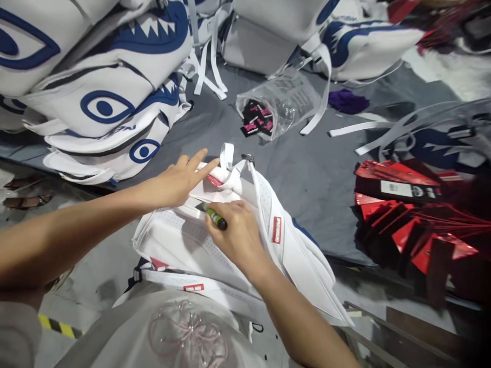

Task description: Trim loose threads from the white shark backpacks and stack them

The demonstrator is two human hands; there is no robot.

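A white backpack (192, 237) lies with its padded back and shoulder straps facing up, partly against my body. My right hand (238, 232) is closed around a small green utility knife (215, 217) with a black end; its narrow tip is over the upper back panel. On the top edge of the bag, my left hand (182, 181) rests with its fingers spread, next to the white carry loop (227, 153). Red labels mark the shoulder strap (291, 250) at right and the lower one.
White backpacks with blue eyes (105, 106) are piled at left, more at the back. A clear plastic bag (295, 99) of black-and-pink pieces lies on the grey table cover (307, 189). Purple cloth (348, 101) and red-and-black tags (406, 204) are at right.
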